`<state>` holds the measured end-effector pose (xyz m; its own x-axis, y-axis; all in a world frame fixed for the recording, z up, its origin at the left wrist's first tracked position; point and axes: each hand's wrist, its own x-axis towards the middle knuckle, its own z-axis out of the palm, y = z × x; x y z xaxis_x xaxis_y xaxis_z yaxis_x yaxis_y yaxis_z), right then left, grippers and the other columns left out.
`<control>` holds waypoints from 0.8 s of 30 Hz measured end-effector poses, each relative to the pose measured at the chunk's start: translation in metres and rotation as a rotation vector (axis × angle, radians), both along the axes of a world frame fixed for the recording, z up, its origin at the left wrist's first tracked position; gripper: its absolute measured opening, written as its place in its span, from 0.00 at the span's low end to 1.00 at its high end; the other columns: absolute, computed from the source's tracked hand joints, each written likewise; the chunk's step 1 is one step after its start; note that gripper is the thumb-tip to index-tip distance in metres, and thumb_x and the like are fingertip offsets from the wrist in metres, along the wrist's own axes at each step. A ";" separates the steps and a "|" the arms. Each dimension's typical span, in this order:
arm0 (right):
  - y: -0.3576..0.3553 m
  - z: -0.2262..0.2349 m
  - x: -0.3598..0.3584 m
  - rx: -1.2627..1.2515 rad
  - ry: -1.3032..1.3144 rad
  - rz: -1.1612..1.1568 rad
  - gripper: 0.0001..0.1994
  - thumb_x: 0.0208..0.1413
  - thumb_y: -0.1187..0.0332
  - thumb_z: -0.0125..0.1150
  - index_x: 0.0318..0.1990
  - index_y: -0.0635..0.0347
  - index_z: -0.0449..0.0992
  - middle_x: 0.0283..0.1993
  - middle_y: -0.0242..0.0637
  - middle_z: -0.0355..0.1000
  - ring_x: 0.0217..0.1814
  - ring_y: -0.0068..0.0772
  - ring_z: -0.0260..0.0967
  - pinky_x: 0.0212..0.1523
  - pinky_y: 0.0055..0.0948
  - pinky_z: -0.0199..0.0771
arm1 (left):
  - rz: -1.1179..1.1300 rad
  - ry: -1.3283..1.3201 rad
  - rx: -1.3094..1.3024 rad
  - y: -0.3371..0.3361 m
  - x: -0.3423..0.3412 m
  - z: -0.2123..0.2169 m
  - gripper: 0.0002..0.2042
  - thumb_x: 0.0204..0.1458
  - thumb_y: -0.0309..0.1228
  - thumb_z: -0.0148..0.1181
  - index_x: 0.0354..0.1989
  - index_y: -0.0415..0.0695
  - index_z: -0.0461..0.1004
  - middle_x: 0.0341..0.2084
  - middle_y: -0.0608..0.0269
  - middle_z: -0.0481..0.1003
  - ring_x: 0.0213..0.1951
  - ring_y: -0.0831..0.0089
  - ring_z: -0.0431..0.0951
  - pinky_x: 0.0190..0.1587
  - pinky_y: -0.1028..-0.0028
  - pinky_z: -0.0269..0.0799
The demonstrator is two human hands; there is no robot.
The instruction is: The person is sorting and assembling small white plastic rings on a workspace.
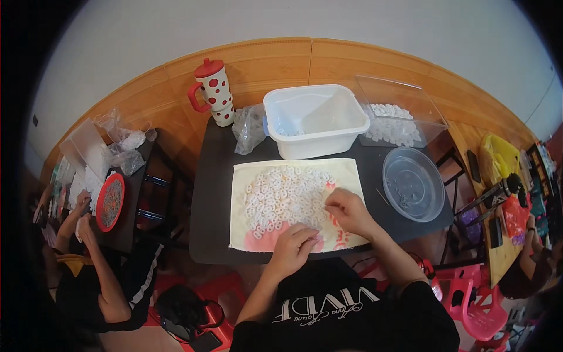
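Many small white oval rings (281,196) lie spread over a cream cloth (239,176) with pink and red patches. Over the cloth's near edge is my left hand (293,249), its fingers pinched together; whatever sits between the fingertips is too small to name. My right hand (350,212) is closed in a pinch at the right side of the rings, a little higher and farther from me. Its fingertips hide what they may hold. The two hands are apart.
Behind the cloth stands a white tub (316,144). Right of it are a clear box (394,132) with white pieces and a round clear dish (413,185) with small dark bits. A spotted tumbler (217,94) and plastic bag (248,129) stand back left. Other people work at both sides.
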<state>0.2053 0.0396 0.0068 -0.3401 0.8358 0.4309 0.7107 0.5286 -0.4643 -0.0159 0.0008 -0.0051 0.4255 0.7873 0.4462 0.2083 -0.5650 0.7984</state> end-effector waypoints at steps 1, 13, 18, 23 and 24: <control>-0.005 0.000 0.001 -0.360 0.367 0.006 0.04 0.51 0.75 0.64 0.35 0.61 0.78 0.31 0.32 0.73 0.35 0.29 0.70 0.36 0.28 0.69 | 0.004 0.002 -0.001 0.000 0.000 0.000 0.09 0.49 0.19 0.62 0.40 0.34 0.78 0.29 0.54 0.75 0.29 0.62 0.76 0.32 0.71 0.71; -0.047 0.003 -0.019 -0.714 1.186 0.072 0.03 0.60 0.76 0.59 0.38 0.63 0.78 0.35 0.26 0.74 0.36 0.14 0.68 0.39 0.16 0.66 | 0.120 -0.345 -0.187 0.005 0.041 0.002 0.09 0.50 0.17 0.62 0.41 0.35 0.78 0.30 0.62 0.75 0.28 0.78 0.72 0.30 0.79 0.66; -0.053 0.023 0.011 -0.403 0.760 0.058 0.02 0.57 0.77 0.63 0.37 0.65 0.78 0.34 0.31 0.73 0.39 0.18 0.70 0.40 0.20 0.69 | 0.071 -0.591 -0.486 -0.001 0.035 -0.002 0.07 0.53 0.16 0.61 0.40 0.35 0.79 0.26 0.64 0.76 0.23 0.82 0.73 0.25 0.83 0.65; -0.041 0.044 0.122 -0.028 0.346 -0.391 0.03 0.52 0.79 0.62 0.34 0.64 0.78 0.35 0.38 0.73 0.36 0.31 0.73 0.35 0.27 0.73 | 0.048 -0.532 -0.571 -0.004 0.033 0.002 0.05 0.54 0.16 0.59 0.38 0.33 0.78 0.29 0.57 0.80 0.18 0.81 0.72 0.19 0.84 0.66; -0.037 0.042 0.150 -0.001 0.233 -0.429 0.03 0.51 0.79 0.62 0.33 0.63 0.78 0.34 0.39 0.74 0.36 0.35 0.73 0.35 0.29 0.73 | 0.037 -0.506 -0.552 -0.003 0.034 0.000 0.05 0.54 0.16 0.59 0.39 0.33 0.79 0.29 0.57 0.79 0.19 0.81 0.73 0.20 0.84 0.66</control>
